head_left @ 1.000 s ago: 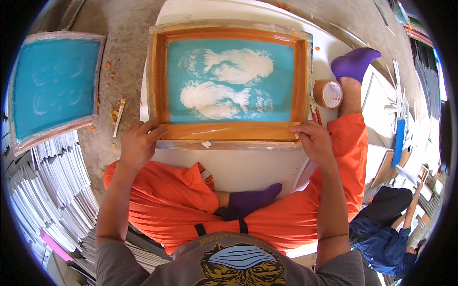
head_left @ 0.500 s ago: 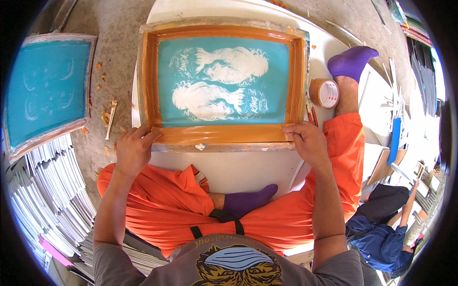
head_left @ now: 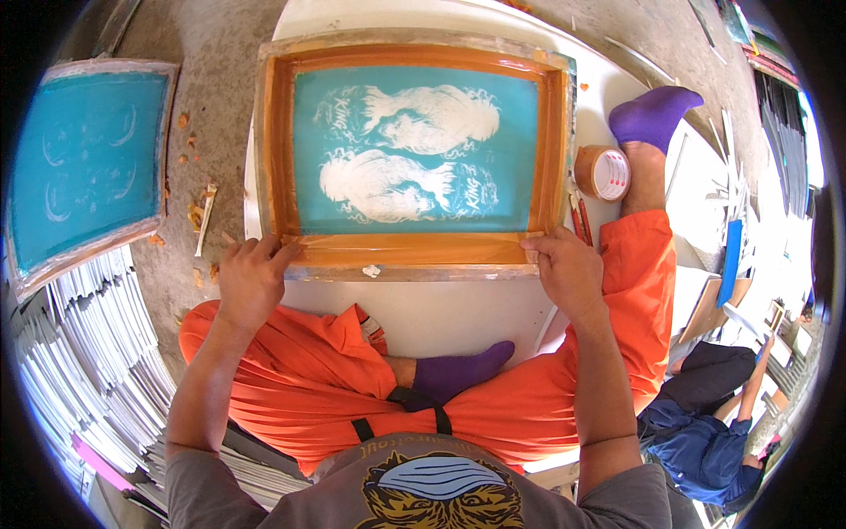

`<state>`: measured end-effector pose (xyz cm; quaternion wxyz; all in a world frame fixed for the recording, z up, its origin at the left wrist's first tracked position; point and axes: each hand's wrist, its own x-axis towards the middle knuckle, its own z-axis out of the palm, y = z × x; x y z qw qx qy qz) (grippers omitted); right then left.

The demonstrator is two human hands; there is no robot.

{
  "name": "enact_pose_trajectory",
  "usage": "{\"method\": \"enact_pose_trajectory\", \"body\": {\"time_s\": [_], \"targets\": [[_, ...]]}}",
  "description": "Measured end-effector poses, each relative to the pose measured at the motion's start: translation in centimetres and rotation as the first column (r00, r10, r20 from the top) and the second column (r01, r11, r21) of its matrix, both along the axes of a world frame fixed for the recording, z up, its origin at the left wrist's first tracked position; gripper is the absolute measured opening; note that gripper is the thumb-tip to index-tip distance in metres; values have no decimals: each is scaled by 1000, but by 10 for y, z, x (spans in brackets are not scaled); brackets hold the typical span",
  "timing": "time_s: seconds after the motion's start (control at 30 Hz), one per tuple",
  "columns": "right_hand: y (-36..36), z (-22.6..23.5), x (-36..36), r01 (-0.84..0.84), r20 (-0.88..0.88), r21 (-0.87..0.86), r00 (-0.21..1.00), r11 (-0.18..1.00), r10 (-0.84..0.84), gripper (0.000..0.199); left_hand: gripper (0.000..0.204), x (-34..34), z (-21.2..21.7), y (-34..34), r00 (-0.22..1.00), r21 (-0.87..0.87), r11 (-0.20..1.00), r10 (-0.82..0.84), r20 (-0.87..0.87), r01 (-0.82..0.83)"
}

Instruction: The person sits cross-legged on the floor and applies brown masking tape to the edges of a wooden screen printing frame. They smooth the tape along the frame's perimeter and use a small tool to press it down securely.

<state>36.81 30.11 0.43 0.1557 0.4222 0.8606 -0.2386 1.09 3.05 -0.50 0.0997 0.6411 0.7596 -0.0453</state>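
Observation:
A wooden screen-printing frame (head_left: pixel 571 115) stands in front of me. Its teal mesh (head_left: pixel 515 132) carries two white animal-like designs, and brown packing tape lines the inner sides. Along the near side stretches a strip of brown tape (head_left: pixel 405 250). My left hand (head_left: pixel 251 278) is closed at the near left corner, thumb and fingers pinching the strip's left end. At the near right corner my right hand (head_left: pixel 568 271) pinches the other end. The fingertips partly hide both tape ends.
A roll of brown tape (head_left: pixel 603 173) stands right of the frame, near red pens (head_left: pixel 580 219) and my foot in a purple sock (head_left: pixel 654 115). Another teal screen (head_left: pixel 92 159) leans at left above stacked sheets (head_left: pixel 97 353). A person in dark blue (head_left: pixel 709 450) is at lower right.
Both hands keep their pinch and have shifted only slightly. The tape strip now sits closer against the frame's near inner side. The frame's right side has moved a little to the right.

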Motion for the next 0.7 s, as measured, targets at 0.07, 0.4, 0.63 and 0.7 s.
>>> {"method": "enact_pose_trajectory", "body": {"time_s": [0.07,0.4,0.63,0.7], "targets": [[-2,4,-4,5,39,9,999,1000,-6,21,36,1,-2,-2,1000,11,1000,-1,-7,1],[-7,-2,-2,-52,106,45,993,998,47,25,31,12,-4,-1,996,13,999,-43,-74,44],[-11,-1,-3,-121,130,109,986,987,107,24,36,13,1,7,1000,-133,991,-13,-27,10],[-10,0,-5,-144,178,79,976,986,128,25,35,11,0,9,999,-170,985,-24,-23,19]]}}
